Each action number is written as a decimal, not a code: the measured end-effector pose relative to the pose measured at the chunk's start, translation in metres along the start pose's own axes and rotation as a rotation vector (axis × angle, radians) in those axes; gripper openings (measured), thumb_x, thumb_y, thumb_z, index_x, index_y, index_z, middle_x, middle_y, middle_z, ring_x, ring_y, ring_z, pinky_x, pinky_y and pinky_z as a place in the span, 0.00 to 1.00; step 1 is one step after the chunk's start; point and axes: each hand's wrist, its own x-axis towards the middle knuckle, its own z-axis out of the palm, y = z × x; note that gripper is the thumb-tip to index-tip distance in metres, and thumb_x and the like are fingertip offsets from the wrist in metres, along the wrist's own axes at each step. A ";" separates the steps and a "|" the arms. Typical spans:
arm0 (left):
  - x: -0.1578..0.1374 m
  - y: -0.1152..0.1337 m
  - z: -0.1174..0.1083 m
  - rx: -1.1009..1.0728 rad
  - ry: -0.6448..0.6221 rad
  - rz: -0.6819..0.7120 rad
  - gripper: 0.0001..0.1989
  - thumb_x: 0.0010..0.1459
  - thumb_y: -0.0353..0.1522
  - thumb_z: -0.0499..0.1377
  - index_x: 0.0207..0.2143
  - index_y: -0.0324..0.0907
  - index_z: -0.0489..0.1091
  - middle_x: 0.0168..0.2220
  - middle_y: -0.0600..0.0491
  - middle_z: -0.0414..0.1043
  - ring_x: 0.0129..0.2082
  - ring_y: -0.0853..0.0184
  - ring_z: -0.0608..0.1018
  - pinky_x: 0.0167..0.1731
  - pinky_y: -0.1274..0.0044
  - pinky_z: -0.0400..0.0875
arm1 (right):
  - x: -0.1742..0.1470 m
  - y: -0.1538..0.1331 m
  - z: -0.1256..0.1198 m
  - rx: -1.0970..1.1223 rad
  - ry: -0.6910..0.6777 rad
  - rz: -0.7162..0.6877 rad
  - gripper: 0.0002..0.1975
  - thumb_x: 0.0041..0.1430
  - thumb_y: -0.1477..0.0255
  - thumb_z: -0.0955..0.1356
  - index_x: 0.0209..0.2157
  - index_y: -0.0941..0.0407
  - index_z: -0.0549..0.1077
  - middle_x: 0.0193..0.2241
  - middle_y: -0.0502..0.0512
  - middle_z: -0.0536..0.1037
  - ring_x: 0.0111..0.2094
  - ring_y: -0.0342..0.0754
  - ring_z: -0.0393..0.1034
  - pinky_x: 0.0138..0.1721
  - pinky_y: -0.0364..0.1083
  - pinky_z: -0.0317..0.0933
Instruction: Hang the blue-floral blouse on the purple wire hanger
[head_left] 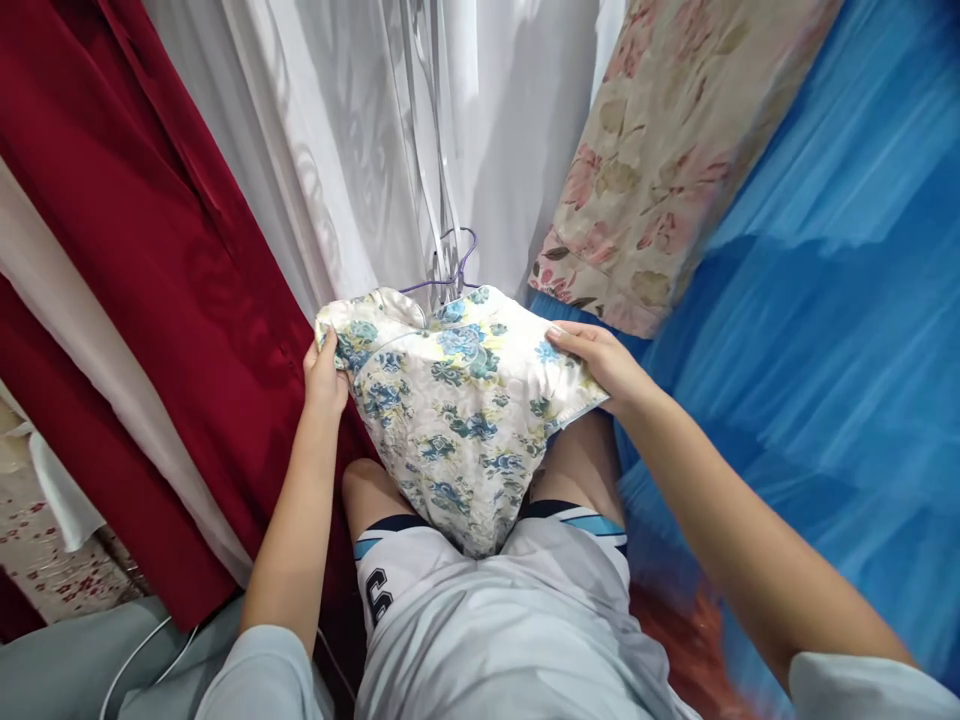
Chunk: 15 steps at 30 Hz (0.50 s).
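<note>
A short-sleeved white garment (pixel 450 430) with blue flowers and some yellow and green is spread in front of my lap. The collar end faces away from me, where a purple hanger (pixel 466 250) pokes out of the neck. My left hand (pixel 325 378) pinches the left sleeve between thumb and fingers. On the other side my right hand (pixel 600 358) grips the right sleeve, thumb on top and the other fingers hidden beneath the cloth. Between the two hands the fabric is stretched out, its lower end lying near my shorts (pixel 570 545).
Dark red cloth (pixel 195 300) hangs at the left, with white fabric (pixel 510 120) and thin straps behind the hanger. A pink-flowered cream garment (pixel 637 180) and blue tulle (pixel 817 360) hang at the right. Grey material (pixel 67 650) with a white cord lies lower left.
</note>
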 end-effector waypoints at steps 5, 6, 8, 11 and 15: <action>-0.005 0.035 0.027 0.716 -0.206 0.564 0.39 0.46 0.37 0.71 0.60 0.45 0.63 0.63 0.44 0.61 0.64 0.50 0.63 0.64 0.60 0.56 | -0.021 -0.003 -0.007 0.099 0.205 -0.044 0.13 0.51 0.62 0.75 0.34 0.57 0.79 0.27 0.56 0.80 0.24 0.49 0.72 0.23 0.44 0.67; -0.013 0.038 0.035 0.884 -0.259 0.664 0.43 0.46 0.35 0.71 0.63 0.48 0.60 0.66 0.45 0.57 0.66 0.49 0.58 0.66 0.58 0.50 | -0.030 -0.001 -0.010 0.097 0.220 -0.057 0.14 0.52 0.62 0.75 0.36 0.57 0.79 0.27 0.55 0.79 0.23 0.48 0.72 0.22 0.43 0.66; -0.031 0.036 0.048 1.146 -0.416 0.760 0.46 0.47 0.31 0.70 0.66 0.51 0.54 0.67 0.46 0.53 0.68 0.46 0.53 0.67 0.54 0.41 | -0.053 0.001 -0.014 0.049 0.208 -0.073 0.15 0.54 0.62 0.74 0.40 0.56 0.79 0.27 0.54 0.79 0.23 0.46 0.71 0.21 0.41 0.64; -0.054 0.010 0.056 1.226 -0.560 0.816 0.46 0.49 0.31 0.67 0.67 0.47 0.49 0.63 0.41 0.58 0.64 0.46 0.59 0.64 0.52 0.45 | -0.091 -0.005 -0.012 -0.095 0.056 -0.068 0.15 0.59 0.62 0.72 0.45 0.54 0.78 0.30 0.54 0.79 0.27 0.47 0.73 0.24 0.41 0.64; -0.070 -0.032 0.047 0.935 -0.355 0.801 0.33 0.54 0.38 0.64 0.60 0.41 0.57 0.50 0.41 0.66 0.50 0.54 0.71 0.52 0.60 0.66 | -0.125 -0.020 0.008 -0.108 -0.387 -0.071 0.24 0.62 0.56 0.68 0.56 0.52 0.72 0.42 0.58 0.79 0.40 0.54 0.75 0.37 0.45 0.69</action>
